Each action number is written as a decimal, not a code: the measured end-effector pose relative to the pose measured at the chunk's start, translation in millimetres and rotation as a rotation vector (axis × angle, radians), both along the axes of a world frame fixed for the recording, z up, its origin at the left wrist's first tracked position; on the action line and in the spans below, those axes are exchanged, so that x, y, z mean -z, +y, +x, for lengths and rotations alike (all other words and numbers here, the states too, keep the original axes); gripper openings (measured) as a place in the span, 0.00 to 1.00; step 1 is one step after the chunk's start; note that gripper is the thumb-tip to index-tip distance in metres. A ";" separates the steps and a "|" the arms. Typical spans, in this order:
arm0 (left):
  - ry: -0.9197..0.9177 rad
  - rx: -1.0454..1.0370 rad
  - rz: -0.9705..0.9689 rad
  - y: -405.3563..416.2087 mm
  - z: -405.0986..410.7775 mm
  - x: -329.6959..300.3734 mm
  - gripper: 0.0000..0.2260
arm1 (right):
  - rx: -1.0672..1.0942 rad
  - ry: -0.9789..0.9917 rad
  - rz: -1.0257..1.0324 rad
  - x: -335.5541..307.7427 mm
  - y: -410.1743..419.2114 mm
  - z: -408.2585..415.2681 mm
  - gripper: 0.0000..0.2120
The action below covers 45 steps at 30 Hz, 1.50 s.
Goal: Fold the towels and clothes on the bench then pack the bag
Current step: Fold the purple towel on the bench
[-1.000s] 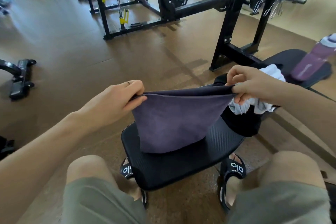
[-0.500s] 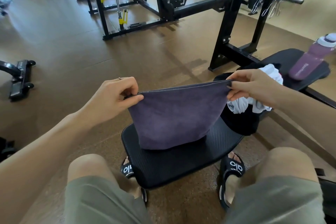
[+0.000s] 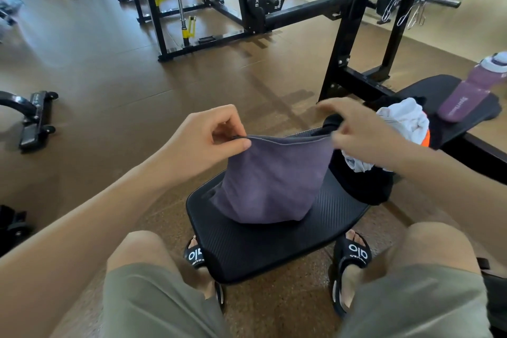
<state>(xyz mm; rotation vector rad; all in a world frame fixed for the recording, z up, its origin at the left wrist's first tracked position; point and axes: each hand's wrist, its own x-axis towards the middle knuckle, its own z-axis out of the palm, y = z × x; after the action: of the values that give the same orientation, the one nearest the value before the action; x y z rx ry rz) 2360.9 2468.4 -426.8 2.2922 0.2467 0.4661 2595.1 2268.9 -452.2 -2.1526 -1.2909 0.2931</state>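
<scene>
- Brown rubbery gym floor (image 3: 96, 68) is filling most of the view, with a black wheeled frame base (image 3: 35, 118) sitting on it at far left.
- left hand (image 3: 203, 137) is pinching the top left corner of the purple-grey folded microfibre towel (image 3: 271, 181) between thumb and forefinger, other fingers curled in.
- that towel is hanging from its top edge, with its bottom fold resting on the black ribbed bench pad (image 3: 260, 244), between the person's knees.
- right hand (image 3: 365, 134) is hovering at the towel's top right corner; it's blurred, fingers look loosely spread, and I can't tell if it's actually gripping the edge.
- just behind that hand, a crumpled white cloth (image 3: 406, 121) is sitting on a black garment pile (image 3: 362, 186) on the bench, with a bit of orange showing.
- far right, a purple plastic water bottle with a white lid (image 3: 472, 90) is lying on the other black pad (image 3: 439, 90).
</scene>
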 end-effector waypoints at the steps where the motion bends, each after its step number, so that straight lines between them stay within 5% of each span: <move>1: 0.002 0.016 0.006 -5.5 4.7 -0.4 0.07 | -0.117 0.135 0.063 -5.9 6.2 -20.7 0.30; 4: -0.002 0.054 -0.004 -16.5 15.0 -1.7 0.09 | -0.330 0.586 0.101 -15.8 23.2 -63.0 0.27; 10: -0.003 0.029 -0.105 -23.0 14.7 4.9 0.14 | -0.333 0.563 0.140 -12.1 29.8 -68.3 0.09; 15: 0.049 0.065 -0.176 -27.1 9.0 27.7 0.08 | -0.308 0.636 0.176 -12.2 26.4 -67.0 0.04; 21: -0.038 -0.022 -0.091 -32.3 8.9 34.2 0.04 | -0.291 0.411 0.109 -16.8 26.2 -65.7 0.08; 27: -0.086 -0.013 -0.098 -30.7 12.0 28.9 0.04 | -0.289 0.355 0.173 -24.9 27.0 -69.0 0.02; 38: 0.023 0.023 0.147 -19.2 10.2 42.9 0.05 | -0.281 0.151 0.084 -25.6 24.5 -64.0 0.06; 45: 0.171 0.067 0.303 -7.5 1.6 63.1 0.05 | -0.114 0.138 0.209 -25.7 26.3 -54.2 0.04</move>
<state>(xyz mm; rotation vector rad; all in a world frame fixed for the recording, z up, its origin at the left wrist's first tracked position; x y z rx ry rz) 2362.5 2460.9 -489.9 2.6325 0.1930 0.2884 2541.0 2295.2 -426.5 -1.8554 -1.3065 0.3317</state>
